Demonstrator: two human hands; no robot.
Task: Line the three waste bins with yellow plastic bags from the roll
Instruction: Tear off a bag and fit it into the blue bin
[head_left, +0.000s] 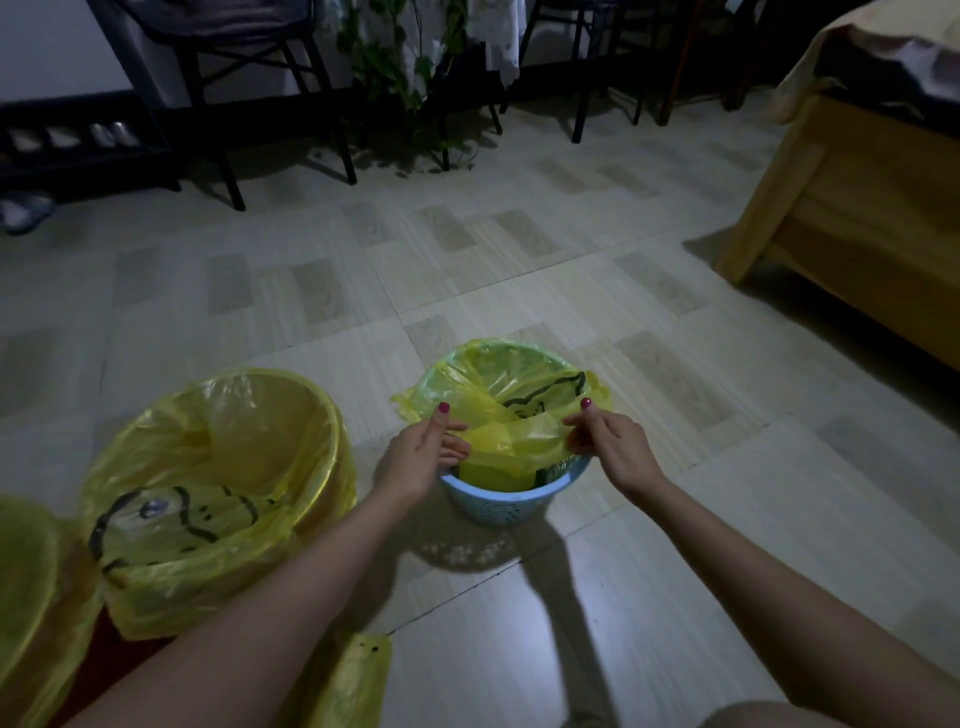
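Observation:
A small light-blue basket bin (498, 501) stands on the floor in front of me with a yellow bag (519, 395) draped over its far rim and hanging loose inside. My left hand (426, 449) pinches the bag's near edge on the left side of the bin. At the right side my right hand (605, 439) pinches the same edge. To the left stands a larger bin (218, 499) fully lined with a yellow bag bearing a black cartoon print. A third yellow-lined bin (31, 597) shows at the left edge. More yellow bag material (353, 680) lies at the bottom.
Tiled floor (675, 571) spreads all around the bins. A wooden bed frame (841, 228) stands at the right. Black chair legs (228, 156) and a leafy plant (410, 78) line the back. A shoe rack (78, 140) sits at the back left.

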